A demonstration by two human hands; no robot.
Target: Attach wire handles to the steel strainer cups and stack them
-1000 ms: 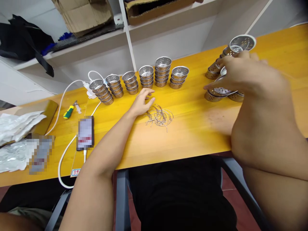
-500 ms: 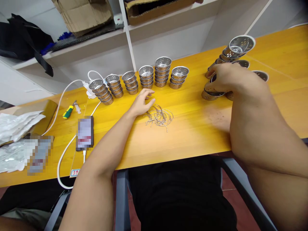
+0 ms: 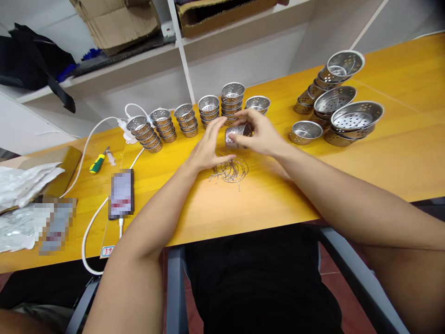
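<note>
My right hand [image 3: 259, 133] grips a perforated metal cup [image 3: 233, 136], tilted on its side above the tabletop. Beside it, my left hand [image 3: 207, 150] is open, thumb stretched out and fingers apart, close to the cup's bottom. Under my left thumb lies a loose pile of bent metal wire rings [image 3: 231, 171]. Behind my hands stand several stacks of like cups, among them a tall stack [image 3: 232, 95] and a shorter stack [image 3: 257, 104] partly hidden by my right hand. On the right are a single cup [image 3: 305, 132] and more stacks, including a leaning one [image 3: 344, 67].
To the left lie a phone [image 3: 121, 192] on a white cable, a green and yellow screwdriver [image 3: 98, 163] and plastic bags [image 3: 21, 222]. White shelving [image 3: 239, 55] with cardboard boxes rises behind the table. The table's front edge [image 3: 243, 233] is close to my body.
My right hand has moved left from the right-hand stacks, bringing a cup in front of my left hand. My left hand has opened wider and shifted slightly right. The right-hand stacks are now uncovered.
</note>
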